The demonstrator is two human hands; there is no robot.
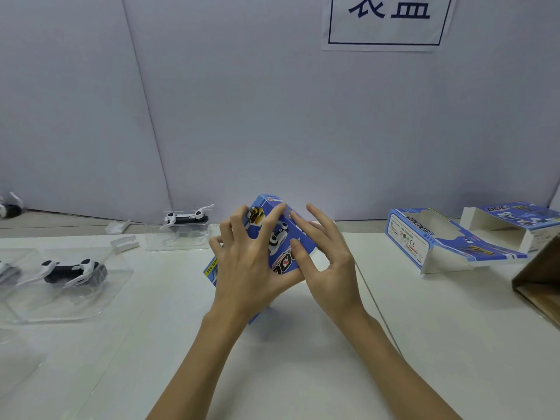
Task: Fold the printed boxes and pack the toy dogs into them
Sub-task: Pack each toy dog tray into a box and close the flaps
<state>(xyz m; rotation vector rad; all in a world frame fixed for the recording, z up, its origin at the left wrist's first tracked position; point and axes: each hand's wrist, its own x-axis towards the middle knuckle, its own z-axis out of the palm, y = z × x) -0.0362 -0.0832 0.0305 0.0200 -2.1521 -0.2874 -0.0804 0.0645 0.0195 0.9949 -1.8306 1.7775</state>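
A blue printed box is held tilted above the white table at the centre. My left hand grips its left side, fingers spread over the printed face. My right hand holds its right edge, fingers on the top side and thumb on the face. A black-and-white toy dog lies in a clear plastic tray at the left. Another toy dog sits in a clear tray further back.
Two unfolded blue printed boxes lie at the right, one with a window and one behind it. A brown cardboard carton juts in at the right edge. Small clear inserts lie near the back. A grey partition wall stands behind.
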